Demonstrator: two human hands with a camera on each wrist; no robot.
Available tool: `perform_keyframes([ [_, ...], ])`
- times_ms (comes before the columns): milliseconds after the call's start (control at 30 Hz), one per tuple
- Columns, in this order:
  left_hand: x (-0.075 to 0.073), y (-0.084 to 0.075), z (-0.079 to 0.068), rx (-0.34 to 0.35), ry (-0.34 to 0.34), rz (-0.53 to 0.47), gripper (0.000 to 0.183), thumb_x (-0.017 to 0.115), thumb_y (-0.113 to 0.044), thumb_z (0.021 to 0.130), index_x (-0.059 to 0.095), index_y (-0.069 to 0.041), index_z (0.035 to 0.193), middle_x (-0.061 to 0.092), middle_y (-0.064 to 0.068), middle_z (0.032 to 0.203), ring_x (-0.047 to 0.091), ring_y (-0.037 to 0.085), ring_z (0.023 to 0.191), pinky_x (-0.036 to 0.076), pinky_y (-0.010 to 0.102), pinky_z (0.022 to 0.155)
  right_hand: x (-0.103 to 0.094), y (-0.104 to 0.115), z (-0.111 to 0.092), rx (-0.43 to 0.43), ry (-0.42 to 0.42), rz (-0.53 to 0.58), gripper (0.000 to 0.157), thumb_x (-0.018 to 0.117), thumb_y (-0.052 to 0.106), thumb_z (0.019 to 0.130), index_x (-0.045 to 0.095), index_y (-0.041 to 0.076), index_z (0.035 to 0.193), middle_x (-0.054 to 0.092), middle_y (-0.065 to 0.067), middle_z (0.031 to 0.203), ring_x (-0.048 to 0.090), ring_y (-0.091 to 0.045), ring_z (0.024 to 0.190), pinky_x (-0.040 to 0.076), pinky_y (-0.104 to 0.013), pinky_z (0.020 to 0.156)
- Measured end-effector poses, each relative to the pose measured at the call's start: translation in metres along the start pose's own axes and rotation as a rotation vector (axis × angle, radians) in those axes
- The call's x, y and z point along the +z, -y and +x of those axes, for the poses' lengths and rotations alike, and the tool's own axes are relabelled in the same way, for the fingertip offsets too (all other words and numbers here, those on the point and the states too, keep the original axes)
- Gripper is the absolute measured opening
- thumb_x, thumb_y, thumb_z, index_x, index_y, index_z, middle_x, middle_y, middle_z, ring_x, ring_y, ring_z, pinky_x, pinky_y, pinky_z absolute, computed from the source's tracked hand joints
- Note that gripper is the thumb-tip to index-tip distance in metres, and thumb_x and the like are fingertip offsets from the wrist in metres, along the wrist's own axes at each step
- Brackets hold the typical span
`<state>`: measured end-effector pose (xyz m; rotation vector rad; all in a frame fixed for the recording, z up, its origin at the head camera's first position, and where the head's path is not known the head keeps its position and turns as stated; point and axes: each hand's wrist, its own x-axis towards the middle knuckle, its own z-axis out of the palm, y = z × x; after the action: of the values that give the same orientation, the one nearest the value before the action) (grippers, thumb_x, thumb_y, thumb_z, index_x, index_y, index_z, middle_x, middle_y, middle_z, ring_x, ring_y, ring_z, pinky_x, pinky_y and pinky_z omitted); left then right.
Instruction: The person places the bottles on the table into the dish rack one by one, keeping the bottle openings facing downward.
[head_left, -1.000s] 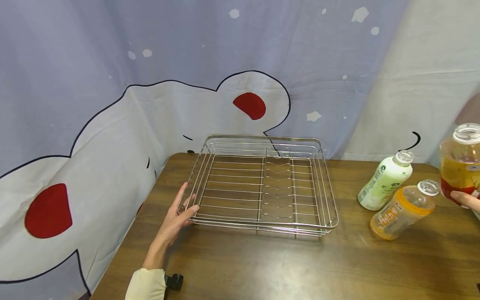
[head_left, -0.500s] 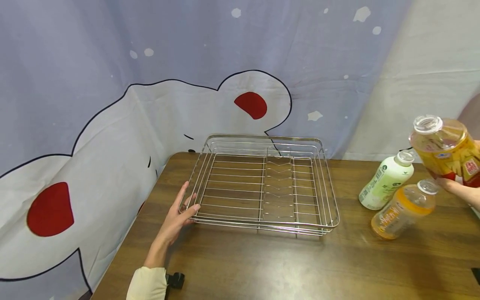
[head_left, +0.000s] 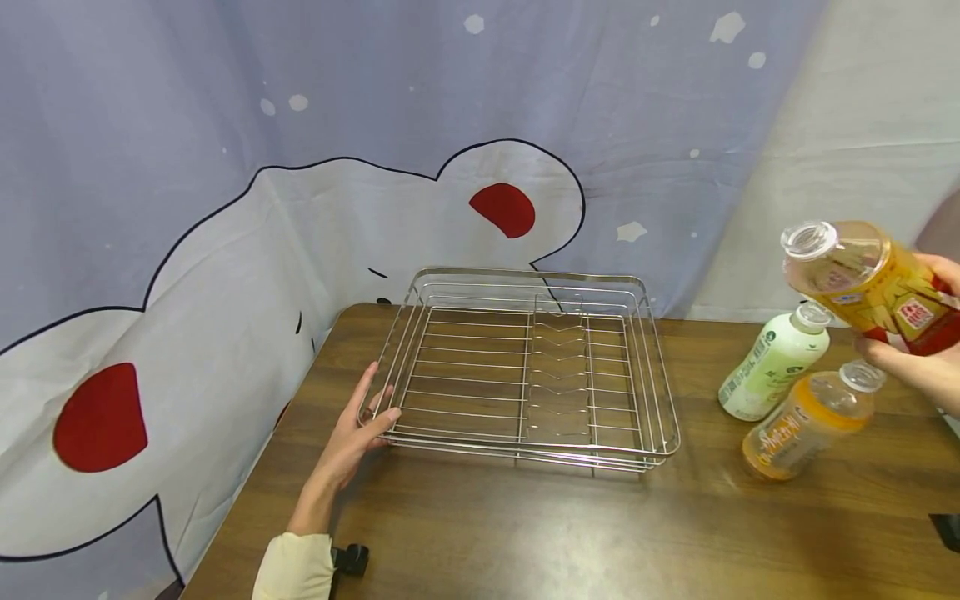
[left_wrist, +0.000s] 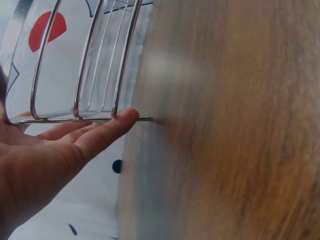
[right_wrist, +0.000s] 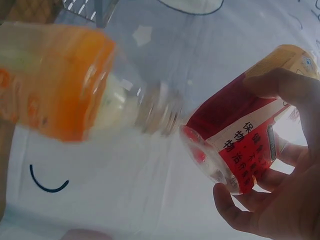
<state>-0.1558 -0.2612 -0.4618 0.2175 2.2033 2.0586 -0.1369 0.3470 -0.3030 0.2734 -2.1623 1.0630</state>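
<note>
My left hand (head_left: 351, 435) rests at the near left corner of a wire dish rack (head_left: 522, 387), fingers spread along its side and thumb over the front. The left wrist view shows a straight finger against the rack's wires (left_wrist: 78, 90). My right hand (head_left: 926, 367) grips a capless plastic bottle (head_left: 885, 283) with a yellow and red label. It is raised and tilted, its mouth pointing left. Below it stands an orange-banded clear bottle (head_left: 806, 421). In the right wrist view that orange-banded bottle's blurred neck (right_wrist: 159, 109) is right at the held bottle's base (right_wrist: 210, 160).
A pale green bottle (head_left: 772, 362) stands behind the orange-banded one, to the right of the rack. The brown wooden table (head_left: 525, 533) meets a patterned curtain (head_left: 360, 233) at the back and left.
My right hand has brought the yellow and red bottle leftward into view, tipping it from upright. The orange-banded bottle's neck has shifted slightly right. My left hand and the rack stay in place.
</note>
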Motion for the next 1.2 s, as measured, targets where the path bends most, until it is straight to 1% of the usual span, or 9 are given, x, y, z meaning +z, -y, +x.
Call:
perform_keyframes([
  [167, 0.001, 0.0, 0.0, -0.004, 0.002, 0.016, 0.08, 0.058, -0.015, 0.1, 0.008, -0.036, 0.159, 0.009, 0.019, 0.163, 0.025, 0.045, 0.142, 0.051, 0.055, 0.087, 0.009, 0.02, 0.007, -0.078, 0.022, -0.123, 0.08, 0.072, -0.013, 0.057, 0.058, 0.0, 0.134, 0.047, 0.031, 0.113, 0.041, 0.01, 0.101, 0.029, -0.009, 0.082],
  [233, 0.001, 0.0, 0.0, -0.004, 0.005, 0.025, 0.08, 0.058, -0.015, 0.1, 0.008, -0.036, 0.159, 0.006, 0.017, 0.163, 0.024, 0.046, 0.142, 0.05, 0.058, 0.088, 0.011, 0.026, 0.011, -0.105, 0.043, -0.202, 0.08, 0.075, -0.01, 0.054, 0.058, -0.004, 0.132, 0.055, 0.019, 0.112, 0.039, 0.01, 0.103, 0.027, -0.009, 0.084],
  [333, 0.001, 0.0, 0.0, -0.005, 0.006, 0.038, 0.081, 0.059, -0.016, 0.099, 0.008, -0.036, 0.159, 0.005, 0.015, 0.164, 0.022, 0.046, 0.143, 0.048, 0.061, 0.089, 0.015, 0.034, 0.014, -0.127, 0.078, -0.291, 0.08, 0.076, -0.002, 0.054, 0.058, -0.004, 0.131, 0.063, -0.014, 0.115, 0.05, -0.014, 0.107, 0.029, -0.023, 0.095],
  [400, 0.001, 0.0, 0.001, -0.007, 0.005, 0.048, 0.081, 0.059, -0.017, 0.099, 0.007, -0.035, 0.16, 0.003, 0.015, 0.164, 0.02, 0.047, 0.144, 0.047, 0.063, 0.09, 0.019, 0.039, 0.014, -0.13, 0.101, -0.343, 0.08, 0.076, 0.004, 0.054, 0.057, -0.003, 0.132, 0.057, -0.034, 0.119, 0.05, -0.035, 0.11, 0.031, -0.038, 0.099],
  [467, 0.001, -0.001, 0.001, -0.005, 0.003, 0.057, 0.081, 0.059, -0.018, 0.099, 0.007, -0.033, 0.16, 0.002, 0.014, 0.164, 0.018, 0.047, 0.144, 0.046, 0.065, 0.091, 0.023, 0.044, 0.015, -0.135, 0.127, -0.378, 0.08, 0.076, 0.008, 0.054, 0.057, -0.001, 0.131, 0.055, -0.036, 0.121, 0.044, -0.053, 0.106, 0.03, -0.052, 0.094],
  [600, 0.0, -0.004, 0.002, 0.007, -0.018, 0.114, 0.082, 0.061, -0.02, 0.099, 0.009, -0.032, 0.16, 0.0, 0.007, 0.165, 0.016, 0.04, 0.146, 0.037, 0.066, 0.101, 0.031, 0.053, 0.015, -0.118, 0.205, -0.443, 0.082, 0.079, 0.011, 0.055, 0.056, 0.003, 0.133, 0.055, -0.03, 0.124, 0.043, -0.053, 0.108, 0.033, -0.061, 0.084],
  [800, 0.001, -0.018, 0.0, 0.047, -0.132, 0.382, 0.085, 0.069, -0.033, 0.093, 0.015, -0.039, 0.158, 0.013, 0.003, 0.164, 0.016, 0.036, 0.147, 0.023, 0.066, 0.11, 0.044, 0.064, 0.014, -0.137, 0.296, -0.548, 0.082, 0.082, 0.016, 0.057, 0.055, 0.009, 0.134, 0.055, -0.025, 0.125, 0.045, -0.049, 0.11, 0.037, -0.068, 0.076],
  [1000, 0.014, -0.041, 0.006, 0.218, -0.241, 0.575, 0.093, 0.078, -0.032, 0.084, 0.021, -0.03, 0.158, 0.011, 0.007, 0.164, 0.013, 0.035, 0.148, 0.019, 0.07, 0.108, 0.058, 0.07, 0.013, -0.189, 0.319, -0.586, 0.081, 0.082, 0.015, 0.055, 0.055, 0.008, 0.132, 0.057, -0.02, 0.122, 0.046, -0.048, 0.109, 0.038, -0.068, 0.073],
  [1200, 0.037, -0.064, 0.012, 0.435, -0.26, 0.588, 0.099, 0.085, -0.02, 0.076, 0.029, -0.016, 0.157, 0.018, 0.008, 0.163, 0.021, 0.034, 0.146, 0.023, 0.067, 0.108, 0.072, 0.077, 0.012, -0.253, 0.33, -0.57, 0.077, 0.081, 0.014, 0.056, 0.057, 0.008, 0.129, 0.059, -0.019, 0.12, 0.048, -0.046, 0.11, 0.041, -0.065, 0.071],
])
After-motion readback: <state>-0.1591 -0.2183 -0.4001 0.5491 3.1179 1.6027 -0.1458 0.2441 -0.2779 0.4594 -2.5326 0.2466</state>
